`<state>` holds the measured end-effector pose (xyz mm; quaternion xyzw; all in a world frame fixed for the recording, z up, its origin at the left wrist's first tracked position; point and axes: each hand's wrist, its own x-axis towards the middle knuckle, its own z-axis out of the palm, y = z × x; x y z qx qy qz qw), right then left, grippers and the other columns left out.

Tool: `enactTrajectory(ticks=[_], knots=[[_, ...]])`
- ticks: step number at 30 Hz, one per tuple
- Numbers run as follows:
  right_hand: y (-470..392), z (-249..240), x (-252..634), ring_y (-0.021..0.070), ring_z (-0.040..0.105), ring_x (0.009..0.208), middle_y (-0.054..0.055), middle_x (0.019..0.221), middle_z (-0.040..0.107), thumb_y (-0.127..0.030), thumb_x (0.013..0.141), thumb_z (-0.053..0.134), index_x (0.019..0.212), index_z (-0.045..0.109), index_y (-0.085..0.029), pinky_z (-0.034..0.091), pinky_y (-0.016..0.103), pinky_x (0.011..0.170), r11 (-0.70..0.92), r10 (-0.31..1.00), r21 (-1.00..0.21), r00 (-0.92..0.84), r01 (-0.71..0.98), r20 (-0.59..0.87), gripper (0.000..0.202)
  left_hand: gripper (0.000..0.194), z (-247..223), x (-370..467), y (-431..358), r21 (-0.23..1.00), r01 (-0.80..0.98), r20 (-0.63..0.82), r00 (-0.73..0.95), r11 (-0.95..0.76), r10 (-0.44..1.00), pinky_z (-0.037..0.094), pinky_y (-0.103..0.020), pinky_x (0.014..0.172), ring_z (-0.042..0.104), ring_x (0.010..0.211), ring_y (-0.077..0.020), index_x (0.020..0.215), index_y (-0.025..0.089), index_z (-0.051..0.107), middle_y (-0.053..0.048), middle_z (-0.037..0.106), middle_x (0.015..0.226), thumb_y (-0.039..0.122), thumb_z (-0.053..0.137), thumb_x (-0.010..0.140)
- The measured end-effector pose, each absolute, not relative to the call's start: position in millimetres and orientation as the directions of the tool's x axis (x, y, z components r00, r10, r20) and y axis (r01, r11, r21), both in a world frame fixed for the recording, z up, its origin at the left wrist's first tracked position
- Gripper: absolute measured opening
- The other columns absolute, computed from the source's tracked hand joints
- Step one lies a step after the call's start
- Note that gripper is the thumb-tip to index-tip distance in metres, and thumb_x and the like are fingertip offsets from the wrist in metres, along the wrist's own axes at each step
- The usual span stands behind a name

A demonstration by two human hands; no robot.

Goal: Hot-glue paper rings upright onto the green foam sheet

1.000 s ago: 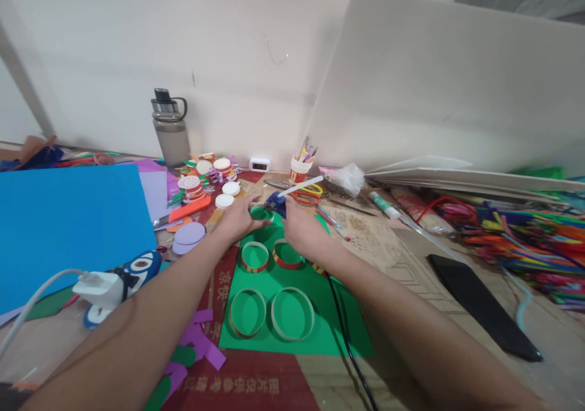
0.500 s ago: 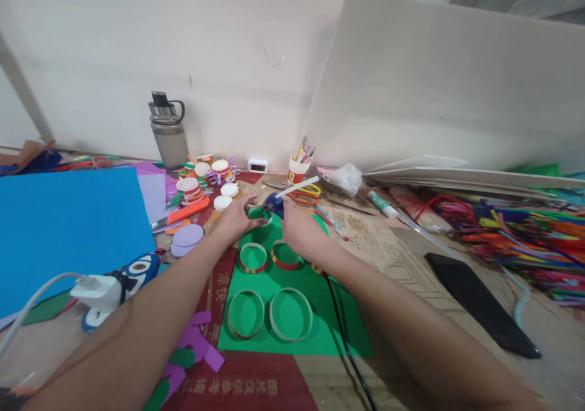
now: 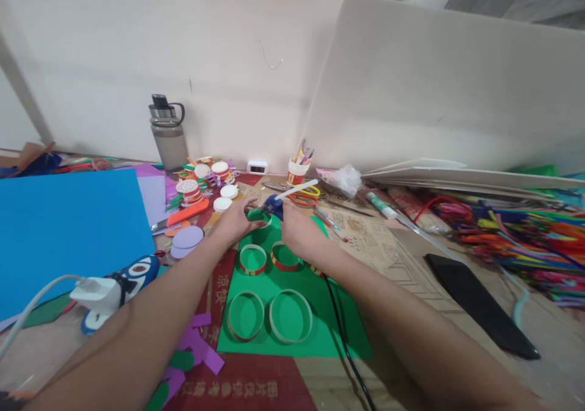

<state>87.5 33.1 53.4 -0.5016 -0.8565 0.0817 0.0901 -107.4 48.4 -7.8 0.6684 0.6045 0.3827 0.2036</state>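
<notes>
Holds a blue plastic glue gun (image 3: 273,205) in the right hand (image 3: 299,231), grip closed round it, with a long white glue stick (image 3: 297,189) slanting up from it to the right. Curls the left hand (image 3: 235,220) about a thin pale-rimmed paper ring (image 3: 269,221), grip drawn in on it, thumb on the near side and fingers on the far side. Has that ring at the far end of a rectangular green sheet (image 3: 276,283), around the middle of the desk (image 3: 562,338). Aims the gun at the ring; cannot tell whether the nozzle touches. Shows two smaller red-and-white paper rings (image 3: 253,271) on the sheet closer in, and two larger pale-rimmed rings (image 3: 291,340) toward its near edge. Trails a thin black cable (image 3: 342,332) from beneath the right wrist to the desk's near edge. Includes a grey transparent bottle (image 3: 169,146), upright near the far edge.
</notes>
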Motion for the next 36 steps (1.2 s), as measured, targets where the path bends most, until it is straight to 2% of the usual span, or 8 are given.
enactTrajectory(ticks=[7,12,18,24,28,33,36], knots=[[33.9,52.5,87.7,0.0260,0.068,0.102,0.019,0.118,0.067,-0.010,0.088,0.045,0.132,0.044,-0.011,0.051,0.034,0.079,0.473,0.880,-0.229,-0.469,0.851,0.074,0.044,0.079,-6.1,-106.6,47.8,0.723,0.667,0.261,-0.020,-0.181,0.965,0.052,-0.038,0.094,0.066,0.107,-0.0274,0.133,0.014,0.056,-0.013,0.070,0.121,0.040,0.082,0.062],[35.4,51.4,88.8,0.0276,0.068,0.101,0.019,0.118,0.067,-0.012,0.090,0.043,0.131,0.044,-0.011,0.051,0.036,0.078,0.488,0.873,-0.201,-0.479,0.849,0.096,0.042,0.078,-4.3,-105.3,46.6,0.715,0.676,0.265,-0.030,-0.176,0.964,0.052,-0.037,0.095,0.066,0.109,-0.0274,0.132,0.016,0.057,-0.012,0.070,0.120,0.038,0.083,0.062],[32.2,52.8,89.9,0.0267,0.065,0.108,0.018,0.121,0.064,-0.006,0.084,0.042,0.130,0.044,-0.011,0.050,0.036,0.085,0.524,0.851,-0.146,-0.507,0.839,0.139,0.047,0.076,-4.9,-105.5,46.0,0.723,0.667,0.262,-0.024,-0.180,0.965,0.052,-0.037,0.095,0.066,0.110,-0.0268,0.133,0.020,0.056,-0.010,0.070,0.120,0.038,0.082,0.063],[25.3,61.5,88.6,0.0272,0.061,0.115,0.020,0.126,0.062,-0.004,0.082,0.044,0.133,0.044,-0.009,0.047,0.036,0.094,0.555,0.830,-0.056,-0.549,0.830,0.099,0.051,0.078,-12.0,-107.9,48.8,0.739,0.642,0.274,-0.010,-0.204,0.962,0.051,-0.036,0.096,0.065,0.112,-0.0267,0.135,0.019,0.054,-0.010,0.069,0.123,0.041,0.081,0.065],[20.8,68.1,87.4,0.0282,0.061,0.115,0.021,0.128,0.061,-0.004,0.082,0.045,0.134,0.044,-0.008,0.048,0.037,0.094,0.569,0.820,-0.008,-0.567,0.822,0.077,0.052,0.077,-16.0,-109.1,51.2,0.732,0.645,0.294,-0.007,-0.221,0.956,0.052,-0.036,0.095,0.066,0.111,-0.0264,0.134,0.021,0.055,-0.008,0.070,0.121,0.043,0.080,0.065],[19.3,70.5,85.1,0.0278,0.061,0.113,0.019,0.122,0.063,-0.005,0.083,0.044,0.128,0.049,-0.010,0.048,0.036,0.093,0.539,0.841,0.004,-0.539,0.842,0.058,0.046,0.076,-14.2,-108.0,50.7,0.735,0.643,0.286,-0.005,-0.215,0.958,0.051,-0.035,0.095,0.065,0.112,-0.0263,0.134,0.023,0.056,-0.006,0.069,0.121,0.041,0.080,0.064],[22.2,66.8,84.4,0.0289,0.056,0.121,0.020,0.127,0.060,-0.004,0.084,0.043,0.128,0.050,-0.012,0.045,0.038,0.098,0.546,0.837,-0.066,-0.543,0.835,0.064,0.045,0.074,-10.3,-105.8,48.7,0.742,0.642,0.270,-0.022,-0.193,0.963,0.051,-0.035,0.094,0.065,0.111,-0.0273,0.132,0.024,0.058,-0.005,0.070,0.120,0.038,0.081,0.063]])
